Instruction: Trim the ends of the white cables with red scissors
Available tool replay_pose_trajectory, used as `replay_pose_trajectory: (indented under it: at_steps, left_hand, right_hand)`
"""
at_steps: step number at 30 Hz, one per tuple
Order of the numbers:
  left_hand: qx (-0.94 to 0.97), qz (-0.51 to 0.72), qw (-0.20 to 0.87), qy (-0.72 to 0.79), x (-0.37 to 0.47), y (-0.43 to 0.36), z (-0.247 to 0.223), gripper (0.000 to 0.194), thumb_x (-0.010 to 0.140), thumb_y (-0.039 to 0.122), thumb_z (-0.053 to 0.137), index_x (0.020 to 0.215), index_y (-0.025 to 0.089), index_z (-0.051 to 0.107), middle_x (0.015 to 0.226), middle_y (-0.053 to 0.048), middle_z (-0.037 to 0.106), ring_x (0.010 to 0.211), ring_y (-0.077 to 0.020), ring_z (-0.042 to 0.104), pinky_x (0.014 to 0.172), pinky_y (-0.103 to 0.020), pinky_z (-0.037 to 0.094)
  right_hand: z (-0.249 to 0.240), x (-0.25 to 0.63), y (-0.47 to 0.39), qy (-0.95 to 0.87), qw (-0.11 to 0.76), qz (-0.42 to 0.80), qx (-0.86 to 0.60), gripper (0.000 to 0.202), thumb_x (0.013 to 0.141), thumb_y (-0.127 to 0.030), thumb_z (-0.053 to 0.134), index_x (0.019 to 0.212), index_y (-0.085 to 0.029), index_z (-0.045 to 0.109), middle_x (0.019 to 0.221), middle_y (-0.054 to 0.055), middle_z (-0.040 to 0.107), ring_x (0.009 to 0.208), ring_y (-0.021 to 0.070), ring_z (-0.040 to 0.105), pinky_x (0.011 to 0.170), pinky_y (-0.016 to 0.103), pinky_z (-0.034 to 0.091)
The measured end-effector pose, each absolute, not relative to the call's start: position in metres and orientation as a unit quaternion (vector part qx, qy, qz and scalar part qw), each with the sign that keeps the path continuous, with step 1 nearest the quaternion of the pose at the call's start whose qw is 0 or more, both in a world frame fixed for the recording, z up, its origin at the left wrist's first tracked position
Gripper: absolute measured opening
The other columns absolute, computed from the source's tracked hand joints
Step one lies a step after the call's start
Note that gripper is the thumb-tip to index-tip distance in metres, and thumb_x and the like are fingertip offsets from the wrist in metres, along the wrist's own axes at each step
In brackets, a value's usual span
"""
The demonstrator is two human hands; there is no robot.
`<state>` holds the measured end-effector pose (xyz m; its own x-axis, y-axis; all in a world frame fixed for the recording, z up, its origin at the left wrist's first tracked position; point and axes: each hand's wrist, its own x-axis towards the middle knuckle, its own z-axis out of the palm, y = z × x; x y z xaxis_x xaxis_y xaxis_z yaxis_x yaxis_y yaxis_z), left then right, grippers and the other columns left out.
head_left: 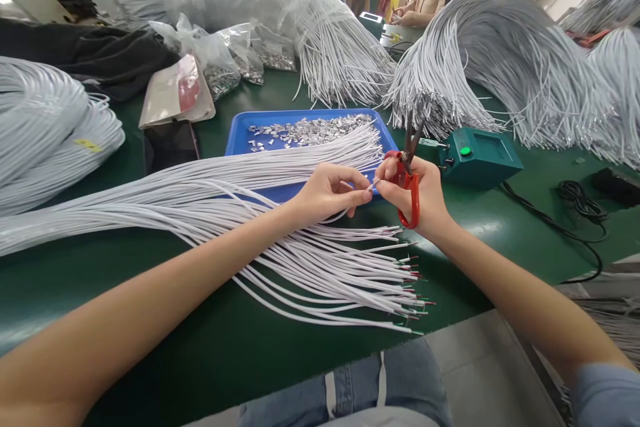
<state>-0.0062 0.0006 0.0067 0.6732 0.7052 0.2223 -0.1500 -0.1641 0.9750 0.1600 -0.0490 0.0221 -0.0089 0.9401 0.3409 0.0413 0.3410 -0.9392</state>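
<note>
My left hand [336, 192] pinches the end of a white cable between thumb and forefinger. Red-handled scissors [411, 193] hang on my right hand [425, 190], blades pointing up, while its thumb and fingertips close at the tip of that same cable. What lies between those fingertips is too small to make out. Below my hands, loose white cables [320, 267] fan out, with red and green wire ends showing. Behind them a blue tray [240, 130] holds many small silver metal pieces [310, 130], and a second bunch of white cables [260, 170] lies across it.
A teal device with a green button [480, 157] stands right of the tray, its black cord [555, 223] trailing. Large grey cable bundles [505, 40] fill the back. A coiled bundle [50, 133], a phone [170, 145] and bags of metal pieces [220, 77] are leftward. Another person works beyond.
</note>
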Motion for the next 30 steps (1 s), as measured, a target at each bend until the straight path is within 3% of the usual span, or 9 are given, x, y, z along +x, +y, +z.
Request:
replay_pose_trajectory:
  at_steps: [6, 21, 30]
  left_hand:
    - [0.663, 0.363, 0.623, 0.201, -0.0050, 0.0009, 0.0053, 0.034, 0.068, 0.040, 0.080, 0.074, 0.009, 0.070, 0.060, 0.001, 0.060, 0.043, -0.0069, 0.056, 0.041, -0.017, 0.047]
    - [0.669, 0.364, 0.615, 0.206, -0.0054, 0.0008, 0.0071, 0.034, 0.070, 0.041, 0.079, 0.073, 0.009, 0.069, 0.062, -0.001, 0.061, 0.043, -0.0064, 0.056, 0.040, -0.016, 0.046]
    - [0.674, 0.361, 0.610, 0.207, -0.0055, 0.0008, 0.0064, 0.036, 0.070, 0.044, 0.078, 0.072, 0.009, 0.069, 0.061, -0.001, 0.060, 0.043, -0.0067, 0.056, 0.040, -0.016, 0.046]
  right_hand:
    - [0.0223, 0.1609, -0.0487, -0.594, 0.552, 0.399, -0.427, 0.012, 0.065, -0.017, 0.067, 0.067, -0.019, 0.055, 0.069, -0.002, 0.059, 0.064, 0.0117, 0.055, 0.062, 0.027, 0.047]
    - [0.0236, 0.1608, -0.0493, -0.589, 0.561, 0.388, -0.434, 0.014, 0.064, -0.016, 0.065, 0.064, -0.020, 0.051, 0.065, -0.004, 0.056, 0.062, 0.0110, 0.053, 0.062, 0.027, 0.047]
    - [0.0210, 0.1622, -0.0495, -0.595, 0.565, 0.385, -0.422, 0.014, 0.067, -0.014, 0.065, 0.066, -0.020, 0.053, 0.072, -0.002, 0.064, 0.068, 0.0123, 0.060, 0.066, 0.027, 0.050]
